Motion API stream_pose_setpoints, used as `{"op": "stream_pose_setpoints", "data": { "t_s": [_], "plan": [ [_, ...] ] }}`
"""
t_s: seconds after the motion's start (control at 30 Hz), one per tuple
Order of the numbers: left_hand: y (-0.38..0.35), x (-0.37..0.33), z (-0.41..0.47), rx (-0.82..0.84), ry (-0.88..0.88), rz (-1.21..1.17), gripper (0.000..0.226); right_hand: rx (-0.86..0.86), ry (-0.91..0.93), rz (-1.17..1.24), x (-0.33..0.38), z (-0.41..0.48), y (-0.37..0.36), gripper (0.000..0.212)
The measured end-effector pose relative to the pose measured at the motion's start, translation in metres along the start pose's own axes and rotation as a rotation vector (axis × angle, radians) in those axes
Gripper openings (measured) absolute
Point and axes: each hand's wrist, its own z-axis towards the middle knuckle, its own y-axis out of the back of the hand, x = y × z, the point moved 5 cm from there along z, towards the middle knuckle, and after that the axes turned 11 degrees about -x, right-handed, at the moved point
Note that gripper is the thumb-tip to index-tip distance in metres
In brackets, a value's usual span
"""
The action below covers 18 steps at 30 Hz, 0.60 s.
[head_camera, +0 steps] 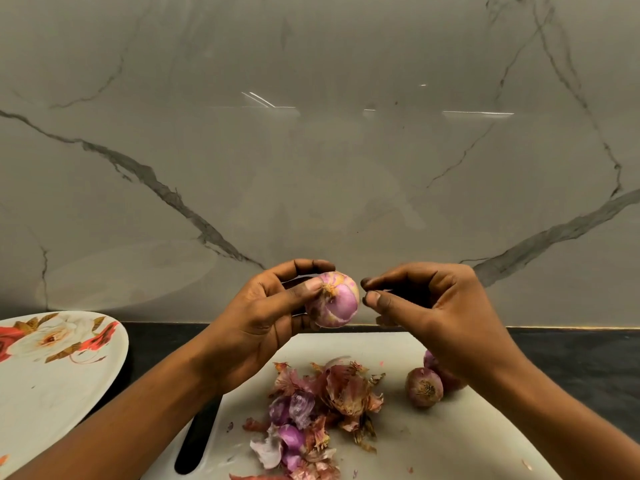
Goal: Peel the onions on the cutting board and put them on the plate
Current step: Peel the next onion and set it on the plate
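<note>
Head view, looking down at both hands raised above a white cutting board (pixel 450 445). Left hand (pixel 263 317): fingers and thumb curled round a small, mostly peeled purple onion (pixel 334 301), root end toward the camera, held in the air over the far edge of the board. Right hand (pixel 440 313): fingers curled, thumb and forefinger tips close together just beside the onion; whether they pinch a scrap of skin cannot be told. On the board: a heap of papery red-brown and purple peelings (pixel 322 403) at the centre; to its right an unpeeled onion (pixel 424 388), with a second onion (pixel 431 360) behind it, partly hidden by the right wrist. Left of the board, on the dark counter (pixel 571 358): a white plate (pixel 52 403) printed with red and white flowers. Behind: a grey veined marble wall (pixel 311 133)
</note>
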Motion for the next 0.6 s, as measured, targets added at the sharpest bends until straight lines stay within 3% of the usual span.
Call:
{"op": "stream_pose_setpoints", "data": {
  "t_s": [0.13,0.27,0.6],
  "plan": [
    [0.002,0.006,0.000,0.003,-0.009,0.138,0.028,0.058,0.182,-0.068,0.007,-0.005,-0.004,0.023],
    [0.002,0.008,-0.002,0.047,-0.015,0.201,0.042,0.152,0.285,-0.080,0.011,-0.009,-0.012,0.028],
    [-0.005,0.006,-0.004,0.069,0.010,0.243,0.065,0.165,0.356,-0.100,0.012,-0.008,-0.015,0.020]
  ]
}}
